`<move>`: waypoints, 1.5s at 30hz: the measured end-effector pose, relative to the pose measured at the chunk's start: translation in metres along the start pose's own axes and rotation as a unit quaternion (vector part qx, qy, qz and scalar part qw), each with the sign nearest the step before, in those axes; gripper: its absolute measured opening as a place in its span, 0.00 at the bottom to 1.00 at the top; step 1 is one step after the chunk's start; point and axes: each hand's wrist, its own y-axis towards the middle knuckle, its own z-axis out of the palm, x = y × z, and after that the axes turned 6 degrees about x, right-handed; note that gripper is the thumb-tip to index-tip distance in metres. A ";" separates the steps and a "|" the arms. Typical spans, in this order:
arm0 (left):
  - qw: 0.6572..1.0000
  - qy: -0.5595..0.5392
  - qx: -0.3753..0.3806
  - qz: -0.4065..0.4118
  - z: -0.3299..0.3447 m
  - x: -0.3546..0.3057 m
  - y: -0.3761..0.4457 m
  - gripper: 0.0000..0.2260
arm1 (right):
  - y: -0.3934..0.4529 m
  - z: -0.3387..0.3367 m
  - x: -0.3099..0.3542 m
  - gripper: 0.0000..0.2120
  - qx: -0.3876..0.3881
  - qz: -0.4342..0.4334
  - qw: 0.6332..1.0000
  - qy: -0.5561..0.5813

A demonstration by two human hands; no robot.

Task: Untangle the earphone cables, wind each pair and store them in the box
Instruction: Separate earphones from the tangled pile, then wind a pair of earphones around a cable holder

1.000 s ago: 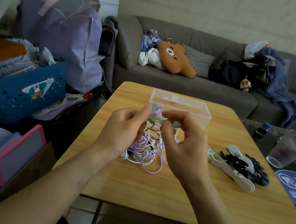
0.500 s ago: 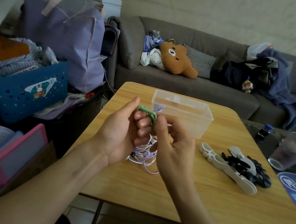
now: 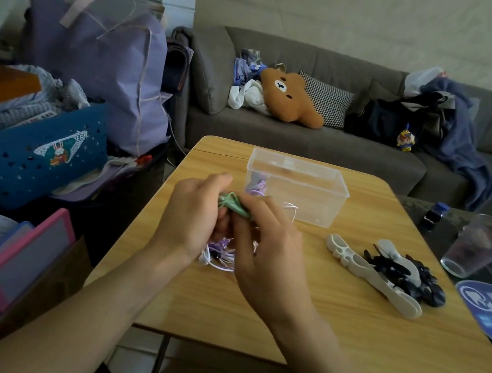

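My left hand point(image 3: 193, 210) and right hand point(image 3: 265, 240) have closed together around the green winder point(image 3: 233, 205), pinching it above the purple cable point(image 3: 219, 251) on the bench point(image 3: 283, 313); winding has begun, the box point(image 3: 297, 187) waits just beyond.

Dim, soft indoor light; faint shadows; slight motion blur; wide-angle bending at edges.
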 end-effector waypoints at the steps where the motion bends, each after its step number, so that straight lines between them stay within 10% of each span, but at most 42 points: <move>1: 0.999 -0.012 -0.032 -0.003 0.001 0.000 0.000 0.22 | -0.001 0.002 0.002 0.12 -0.007 -0.007 1.000 -0.006; 8: 0.991 -0.057 -0.105 -0.051 0.004 0.002 0.002 0.14 | -0.003 0.010 0.007 0.13 -0.034 -0.019 0.999 -0.023; 13: 0.980 -0.111 0.030 -0.160 -0.011 -0.001 0.004 0.08 | -0.005 0.009 0.006 0.13 -0.043 -0.026 0.998 -0.045; 17: 0.970 -0.221 0.032 -0.094 -0.015 -0.003 0.002 0.06 | 0.001 -0.005 0.001 0.10 -0.067 0.091 0.993 0.024; 22: 0.995 -0.081 0.005 0.057 0.004 0.003 0.003 0.07 | 0.004 -0.058 -0.032 0.10 -0.080 0.287 0.951 0.083; 29: 0.957 0.148 0.208 0.139 0.088 0.022 -0.011 0.04 | -0.029 -0.127 -0.074 0.12 0.015 0.506 0.860 0.057; 39: 0.722 0.535 0.325 0.295 0.198 0.072 0.014 0.19 | -0.052 -0.173 -0.102 0.12 -0.001 0.517 0.840 -0.161; 45: 0.786 0.466 0.308 0.265 0.208 0.089 0.025 0.21 | -0.053 -0.175 -0.105 0.08 0.005 0.525 0.845 -0.100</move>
